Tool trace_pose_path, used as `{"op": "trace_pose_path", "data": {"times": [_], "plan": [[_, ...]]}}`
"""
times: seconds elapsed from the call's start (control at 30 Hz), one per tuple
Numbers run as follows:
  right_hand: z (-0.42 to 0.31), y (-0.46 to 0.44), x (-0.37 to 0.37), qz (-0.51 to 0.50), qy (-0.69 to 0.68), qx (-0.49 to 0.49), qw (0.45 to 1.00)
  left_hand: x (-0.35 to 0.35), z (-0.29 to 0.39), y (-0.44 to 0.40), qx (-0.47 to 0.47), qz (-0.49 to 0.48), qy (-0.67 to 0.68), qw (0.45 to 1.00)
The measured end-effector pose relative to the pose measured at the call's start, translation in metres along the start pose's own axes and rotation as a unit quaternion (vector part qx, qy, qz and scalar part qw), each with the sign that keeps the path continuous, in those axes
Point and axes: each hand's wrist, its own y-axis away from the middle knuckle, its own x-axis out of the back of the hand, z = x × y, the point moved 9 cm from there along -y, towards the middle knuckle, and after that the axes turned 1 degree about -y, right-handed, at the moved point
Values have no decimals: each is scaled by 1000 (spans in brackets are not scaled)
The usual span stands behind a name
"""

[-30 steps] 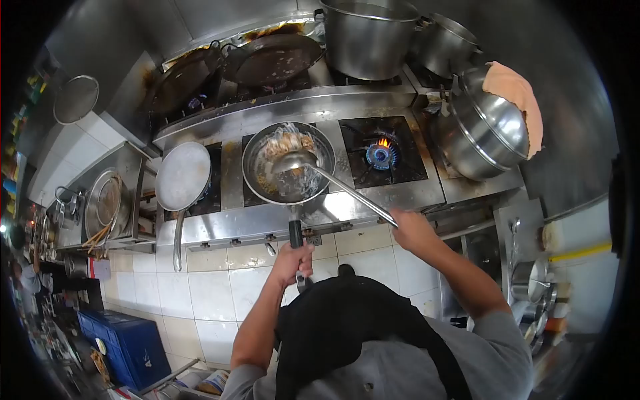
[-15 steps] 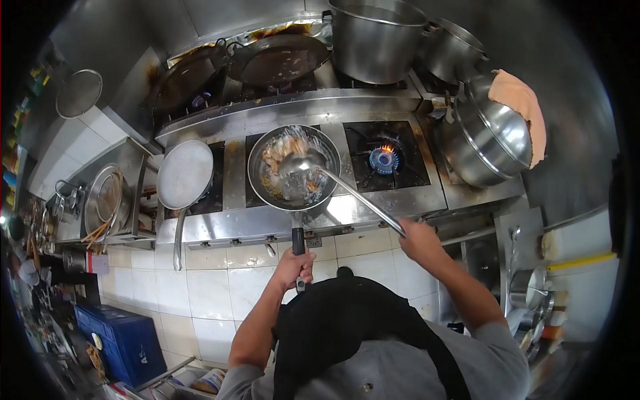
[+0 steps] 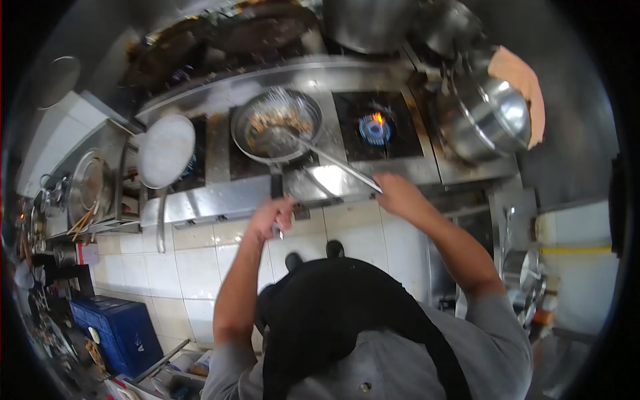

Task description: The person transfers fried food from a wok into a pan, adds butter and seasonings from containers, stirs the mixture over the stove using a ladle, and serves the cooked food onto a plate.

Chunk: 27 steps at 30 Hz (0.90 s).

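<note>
My left hand (image 3: pixel 272 217) is wrapped round the black handle of a frying pan (image 3: pixel 308 110), which sits at the middle burner position. Pieces of browned food (image 3: pixel 281 120) lie in the pan, gathered towards its middle and far side. My right hand (image 3: pixel 399 193) grips the end of a long metal ladle (image 3: pixel 345 168). The ladle's bowl is down in the pan, at the near side of the food. Motion blurs the pan somewhat, and I cannot tell whether it rests on the burner.
Right of the pan a gas burner (image 3: pixel 375 130) burns with an open flame. To the left stands a pale-surfaced pan (image 3: pixel 167 150), its handle over the stove edge. Stacked metal bowls (image 3: pixel 483 123) with an orange cloth (image 3: pixel 519 83) are at the right. A blue crate (image 3: pixel 117 333) stands on the floor.
The whole view has shifted, so the stove appears higher. The pan has moved slightly away from me, and the food has bunched up beyond the ladle's bowl. Both hands keep their grips.
</note>
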Motion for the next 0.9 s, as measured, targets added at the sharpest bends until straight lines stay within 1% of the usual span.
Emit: {"op": "trace_pose_path", "data": {"times": [0.03, 0.07, 0.1, 0.13, 0.17, 0.2, 0.23, 0.33, 0.4, 0.43, 0.5, 0.57, 0.63, 0.7, 0.73, 0.77, 0.8, 0.87, 0.9], "plan": [[2, -4, -5, 55, -16, 43, 997, 1, 6, 1, -16, 36, -27, 999], [4, -11, -11, 43, -31, 52, 997, 3, 11, -1, -25, 68, -59, 996], [7, -10, -14, 112, -24, 87, 990, 9, 5, -8, -17, 44, -47, 998], [14, -14, -24, 65, -35, 34, 997, 16, -2, -15, -8, 20, -36, 999], [10, -8, -19, 76, -47, 8, 996, 10, -5, -15, 4, 16, 29, 999], [15, -5, -27, 49, -60, -14, 997, 9, -4, -12, 4, 44, 18, 999], [13, -1, -28, 55, -66, -33, 996, 4, -1, -10, 4, 32, 24, 999], [13, 6, -38, 86, -70, -47, 993, 1, 3, -10, 18, 7, 4, 1000], [9, 7, -41, 63, -74, -54, 994, 8, 3, -10, 36, 23, 8, 999], [5, 10, -40, 74, -73, -65, 992, 8, 4, -8, 39, 11, -1, 999], [-3, 18, -40, 76, -116, -72, 988, 15, 6, -7, 18, 49, 18, 998], [-13, 27, -49, 95, -121, -86, 984, 14, 5, -8, 14, 23, 25, 999], [-20, 37, -51, 101, -139, -85, 982, 17, 7, -8, 9, 21, 34, 999], [-20, 53, -51, 99, -181, -64, 976, 26, 4, -6, 37, 13, 37, 999], [-20, 61, -49, 122, -165, -37, 978, 29, 5, -3, 37, 18, 30, 999], [-15, 77, -52, 123, -187, -52, 973, 31, 2, 2, 35, 20, 33, 999], [-17, 98, -48, 125, -208, -68, 968, 33, 0, 5, 29, 33, 3, 999], [-23, 146, -43, 127, -320, -78, 936, 36, 0, 7, 21, 42, -36, 998], [-20, 165, -55, 79, -397, -160, 900, 39, 1, 9, 20, 45, -31, 998]]}}
